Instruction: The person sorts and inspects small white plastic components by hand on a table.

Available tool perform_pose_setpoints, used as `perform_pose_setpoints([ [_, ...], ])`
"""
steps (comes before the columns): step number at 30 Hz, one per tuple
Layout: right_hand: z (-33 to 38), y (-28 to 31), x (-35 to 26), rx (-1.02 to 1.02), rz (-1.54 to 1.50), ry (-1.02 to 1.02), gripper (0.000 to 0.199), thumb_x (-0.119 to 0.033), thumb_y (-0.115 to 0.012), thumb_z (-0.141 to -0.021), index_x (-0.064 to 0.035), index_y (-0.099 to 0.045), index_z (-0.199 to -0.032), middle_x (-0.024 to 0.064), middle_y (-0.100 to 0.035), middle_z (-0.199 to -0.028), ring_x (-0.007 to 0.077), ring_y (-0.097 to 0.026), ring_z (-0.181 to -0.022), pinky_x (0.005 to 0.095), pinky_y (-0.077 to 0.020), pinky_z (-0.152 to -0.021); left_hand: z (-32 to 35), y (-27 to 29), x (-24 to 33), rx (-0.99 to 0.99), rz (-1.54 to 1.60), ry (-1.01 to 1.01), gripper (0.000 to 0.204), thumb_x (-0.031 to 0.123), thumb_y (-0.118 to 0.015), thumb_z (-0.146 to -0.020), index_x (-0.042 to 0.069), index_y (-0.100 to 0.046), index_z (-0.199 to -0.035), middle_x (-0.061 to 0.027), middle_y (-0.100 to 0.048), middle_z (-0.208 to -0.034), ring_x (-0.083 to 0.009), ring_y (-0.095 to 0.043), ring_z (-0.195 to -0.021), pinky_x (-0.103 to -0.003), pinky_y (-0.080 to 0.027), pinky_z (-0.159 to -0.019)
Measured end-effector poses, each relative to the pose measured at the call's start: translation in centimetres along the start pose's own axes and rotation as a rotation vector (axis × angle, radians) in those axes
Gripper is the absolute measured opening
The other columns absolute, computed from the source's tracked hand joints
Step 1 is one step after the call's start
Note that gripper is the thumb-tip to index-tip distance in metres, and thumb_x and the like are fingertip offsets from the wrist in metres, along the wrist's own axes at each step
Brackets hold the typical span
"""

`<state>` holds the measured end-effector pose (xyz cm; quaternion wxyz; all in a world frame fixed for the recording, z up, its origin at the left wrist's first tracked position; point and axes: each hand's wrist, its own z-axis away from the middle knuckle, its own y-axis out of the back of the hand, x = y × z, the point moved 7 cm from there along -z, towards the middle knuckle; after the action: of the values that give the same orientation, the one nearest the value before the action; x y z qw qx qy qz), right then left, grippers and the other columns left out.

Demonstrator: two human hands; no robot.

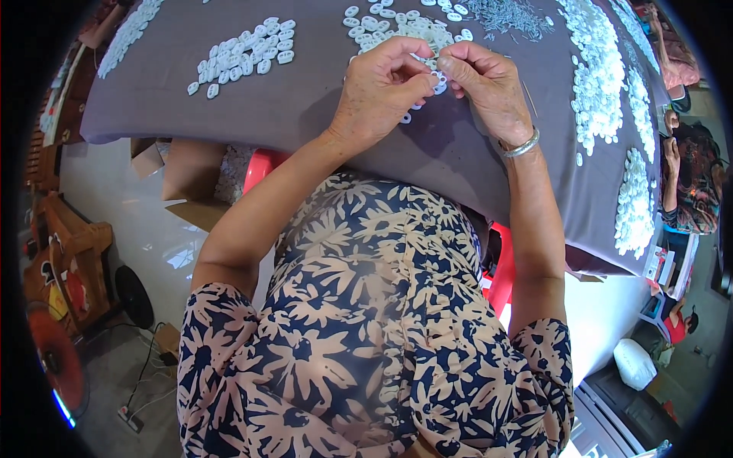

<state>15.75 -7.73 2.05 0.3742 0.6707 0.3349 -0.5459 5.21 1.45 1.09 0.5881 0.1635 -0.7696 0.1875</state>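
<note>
Both of my hands are raised over the dark cloth on the table, their fingertips almost meeting. My left hand (385, 91) is curled, with thumb and fingers closed around something too small to make out. Thumb and forefinger of my right hand (489, 85) pinch together beside it; what they hold is hidden. A silvery bangle (522, 145) circles my right wrist. Behind and below the fingers lies a loose pile of small white oval plastic pieces (416, 29), partly covered by my hands. A thin stick-like tool (528, 99) shows beside my right hand.
To the left lies a group of white ovals with dark slots (246, 50). Small grey metal parts (508, 19) are heaped at the back. White pieces (597, 76) spread along the right. Beneath the table edge stands a cardboard box (197, 169). Other people (691, 175) sit at right.
</note>
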Motion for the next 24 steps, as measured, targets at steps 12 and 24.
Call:
perform_pose_setpoints([
  [12,-0.07,0.08,0.17,-0.006,0.029,0.023,0.021,-0.023,-0.065,-0.089,-0.0034,-0.067,-0.094,-0.0047,-0.056,-0.072,0.0029,-0.046,-0.064,0.0182,-0.0394,-0.057,0.00,0.01,0.02,0.002,0.022,-0.008,0.024,0.002,-0.064,-0.082,0.002,-0.057,-0.105,-0.0063,-0.067,-0.080,-0.0074,-0.061,-0.067,-0.021,-0.051,-0.060],
  [24,0.13,-0.15,-0.29,0.009,0.079,0.061,0.021,-0.023,-0.065,-0.089,-0.0029,-0.066,-0.093,-0.0045,-0.055,-0.071,0.0028,-0.046,-0.061,0.0179,-0.0389,-0.054,0.21,0.05,0.03,-0.005,0.008,0.003,0.027,0.000,-0.064,-0.084,0.001,-0.056,-0.110,-0.0084,-0.066,-0.086,-0.0100,-0.063,-0.072,-0.021,-0.053,-0.062],
])
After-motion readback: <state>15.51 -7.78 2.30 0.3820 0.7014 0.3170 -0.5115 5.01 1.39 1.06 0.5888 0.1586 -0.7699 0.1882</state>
